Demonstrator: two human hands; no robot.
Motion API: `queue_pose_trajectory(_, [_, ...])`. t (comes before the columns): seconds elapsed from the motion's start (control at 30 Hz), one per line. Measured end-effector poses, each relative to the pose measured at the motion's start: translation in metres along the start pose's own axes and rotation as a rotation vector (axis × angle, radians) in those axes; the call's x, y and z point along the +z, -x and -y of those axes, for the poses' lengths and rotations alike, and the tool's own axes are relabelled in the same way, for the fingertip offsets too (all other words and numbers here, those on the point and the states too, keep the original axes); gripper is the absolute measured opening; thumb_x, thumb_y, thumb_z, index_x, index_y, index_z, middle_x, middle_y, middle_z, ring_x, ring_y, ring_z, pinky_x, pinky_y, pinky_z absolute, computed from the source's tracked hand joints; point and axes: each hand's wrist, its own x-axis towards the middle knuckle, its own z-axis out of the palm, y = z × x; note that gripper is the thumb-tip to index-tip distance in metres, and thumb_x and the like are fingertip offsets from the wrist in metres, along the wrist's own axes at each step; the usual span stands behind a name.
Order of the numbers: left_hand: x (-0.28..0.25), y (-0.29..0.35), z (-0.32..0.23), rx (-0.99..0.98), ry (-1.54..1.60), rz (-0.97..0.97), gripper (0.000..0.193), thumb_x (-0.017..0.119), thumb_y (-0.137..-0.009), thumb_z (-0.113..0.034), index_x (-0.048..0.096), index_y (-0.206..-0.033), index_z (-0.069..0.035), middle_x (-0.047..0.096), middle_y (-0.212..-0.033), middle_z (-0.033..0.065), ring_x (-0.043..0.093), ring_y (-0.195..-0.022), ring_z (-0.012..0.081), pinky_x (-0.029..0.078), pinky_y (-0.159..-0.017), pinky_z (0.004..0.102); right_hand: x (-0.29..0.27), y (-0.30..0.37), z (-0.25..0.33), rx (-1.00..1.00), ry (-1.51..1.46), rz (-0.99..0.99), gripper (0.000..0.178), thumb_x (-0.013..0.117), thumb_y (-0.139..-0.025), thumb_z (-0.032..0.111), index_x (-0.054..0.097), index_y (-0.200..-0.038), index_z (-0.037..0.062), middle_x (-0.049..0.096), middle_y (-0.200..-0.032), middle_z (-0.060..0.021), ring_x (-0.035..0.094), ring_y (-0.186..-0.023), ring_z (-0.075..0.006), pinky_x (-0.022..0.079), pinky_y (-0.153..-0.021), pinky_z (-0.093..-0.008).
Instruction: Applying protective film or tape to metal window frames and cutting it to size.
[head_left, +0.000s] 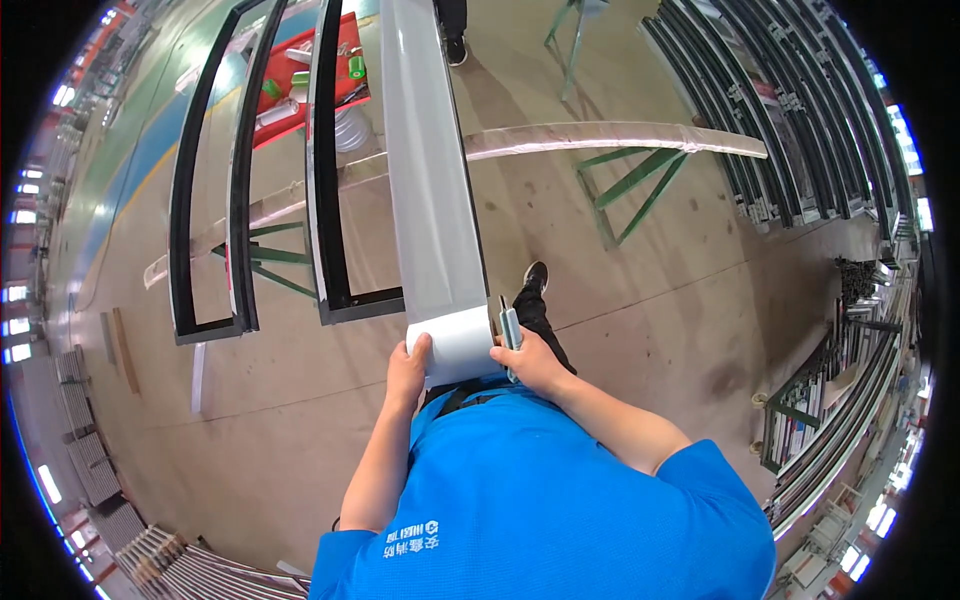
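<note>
A roll of white film (452, 345) sits close to my waist. From it a long strip of film (430, 170) runs away from me along a dark-edged frame. My left hand (407, 370) grips the roll's left end, thumb on top. At its right end is my right hand (532, 360), closed, with its fingertips by the roll's edge. The same hand holds a slim pale-green and metal tool (511, 330) that sticks up past the thumb; its exact kind is unclear. To the left lie black rectangular frames (320, 200).
A wrapped beam (600, 137) on green trestles (640, 180) crosses under the frames. Beyond them is a red tray (300, 85) holding green and clear items. Dark profiles (770, 110) are stacked at far right, a loaded rack (830, 390) nearer. Another person's shoe (457, 50) shows at the top.
</note>
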Motion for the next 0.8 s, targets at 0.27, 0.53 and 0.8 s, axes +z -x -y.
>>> queue_pose_trajectory(0.27, [0.014,-0.06,-0.002,-0.154,0.007,0.046,0.088,0.052,-0.086,-0.069,0.057,-0.122,0.011,0.061,-0.117,0.0218,0.058,-0.106,0.0305,0.046,-0.088,0.041,-0.016,-0.022,0.002,0.038,0.38,0.03,0.042,0.07,-0.078,0.03,0.062,-0.106,-0.0009,0.067,-0.088,-0.0143,0.063,-0.08,-0.0214,0.051,-0.073,-0.0378])
queue_pose_trajectory(0.53, [-0.003,-0.094,0.039,-0.037,0.127,0.074,0.09,0.049,-0.088,-0.07,0.053,-0.127,0.011,0.06,-0.12,0.0168,0.06,-0.104,0.0272,0.047,-0.091,0.038,0.002,-0.07,0.025,-0.21,0.655,-0.04,0.03,0.059,-0.083,0.022,0.058,-0.103,-0.0002,0.066,-0.097,-0.0244,0.063,-0.093,-0.0425,0.049,-0.081,-0.0498])
queue_pose_trajectory(0.8, [0.013,-0.082,0.021,-0.011,0.118,0.049,0.093,0.05,-0.083,-0.076,0.06,-0.119,0.01,0.064,-0.109,0.0168,0.061,-0.095,0.025,0.048,-0.084,0.038,0.049,-0.136,0.047,-0.193,0.224,0.275,0.059,0.065,-0.085,0.019,0.043,-0.131,-0.0097,0.069,-0.082,-0.0165,0.068,-0.069,-0.0238,0.055,-0.065,-0.0349])
